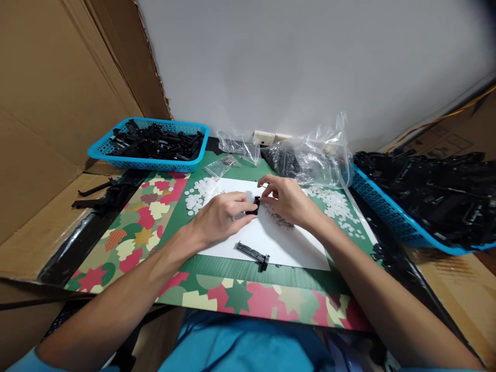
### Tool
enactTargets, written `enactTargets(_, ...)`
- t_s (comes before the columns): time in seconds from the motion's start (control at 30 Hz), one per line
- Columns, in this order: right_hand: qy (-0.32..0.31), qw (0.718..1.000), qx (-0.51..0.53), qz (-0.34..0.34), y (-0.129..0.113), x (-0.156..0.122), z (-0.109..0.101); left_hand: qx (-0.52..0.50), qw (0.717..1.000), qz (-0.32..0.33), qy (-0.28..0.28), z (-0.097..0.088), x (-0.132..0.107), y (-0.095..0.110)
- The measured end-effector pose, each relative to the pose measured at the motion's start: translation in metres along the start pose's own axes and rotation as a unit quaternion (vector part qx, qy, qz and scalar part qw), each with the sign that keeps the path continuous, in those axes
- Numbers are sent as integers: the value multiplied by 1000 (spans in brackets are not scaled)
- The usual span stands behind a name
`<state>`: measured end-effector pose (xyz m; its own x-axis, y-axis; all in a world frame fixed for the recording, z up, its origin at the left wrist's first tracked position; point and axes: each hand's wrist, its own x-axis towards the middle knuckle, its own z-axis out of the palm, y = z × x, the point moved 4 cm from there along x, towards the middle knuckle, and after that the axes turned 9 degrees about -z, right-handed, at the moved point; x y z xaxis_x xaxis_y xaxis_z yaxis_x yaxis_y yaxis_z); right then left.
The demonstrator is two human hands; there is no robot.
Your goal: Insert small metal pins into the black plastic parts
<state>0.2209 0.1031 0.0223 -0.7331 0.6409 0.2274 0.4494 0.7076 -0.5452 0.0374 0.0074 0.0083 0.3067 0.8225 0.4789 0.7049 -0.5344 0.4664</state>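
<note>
Over the white sheet (pixel 294 250), my left hand (pixel 220 217) pinches a small black plastic part (pixel 253 205) between thumb and fingers. My right hand (pixel 284 199) meets that part from the other side, its thumb and index finger closed at the part's edge; anything tiny between them is too small to make out. Beside my right hand lies a scatter of small brownish metal pieces (pixel 282 221). A long black plastic part (pixel 252 253) rests on the sheet nearer to me.
White round discs lie in a left pile (pixel 197 195) and a right pile (pixel 335 205). Blue baskets hold black parts, one at back left (pixel 197 164), one at right (pixel 387 204). Clear plastic bags (pixel 321 163) stand against the wall. Black parts (pixel 104 196) lie at left.
</note>
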Motion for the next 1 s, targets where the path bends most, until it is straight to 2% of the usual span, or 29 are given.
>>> enactTargets(0.33, -13, 997, -72, -14, -1, 14, 4, -8, 1000, 7, 3, -1, 1, 1)
enactTargets(0.53, -51, 993, -107, -28, -9, 20, 3, 1, 1000, 2, -13, -1, 1, 1)
enactTargets(0.73, -90, 983, -156, -28, -21, 20, 3, 6, 1000, 9, -11, -1, 1, 2)
enactTargets(1.0, -88, 974, -206, -28, -21, 11, 10, -19, 1000, -10, -11, 2, -1, -6)
